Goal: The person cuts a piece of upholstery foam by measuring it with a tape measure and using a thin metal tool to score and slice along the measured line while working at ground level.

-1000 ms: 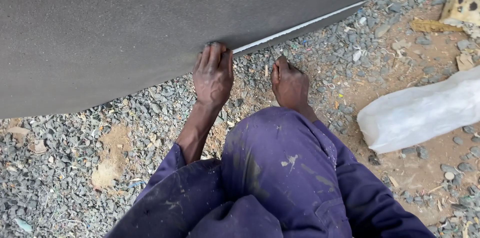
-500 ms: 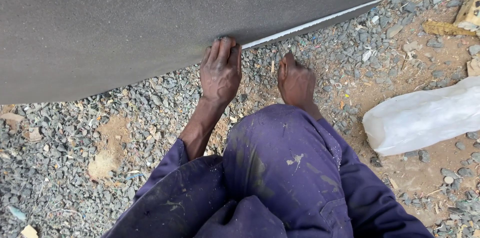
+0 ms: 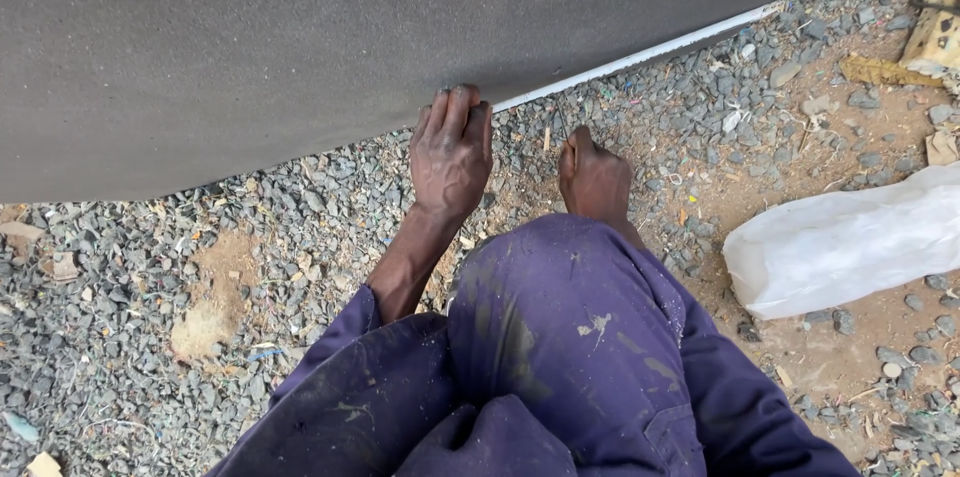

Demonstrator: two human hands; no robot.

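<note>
One grey panel (image 3: 300, 37) fills the upper frame. Two hands at centre: left hand (image 3: 452, 152), grip flat and empty, fingers touching its lower edge; right hand (image 3: 594, 177) pinches one thin tool (image 3: 560, 122). One white bag (image 3: 850, 242) lies at the right.

Grey gravel ground (image 3: 250, 227) with bare patches of orange-brown dirt. White plastic bag (image 3: 850, 242) lying at right edge. Flat tan stone chips (image 3: 40, 252) at left edge. Yellowish wood scrap (image 3: 880, 70) upper right.
</note>
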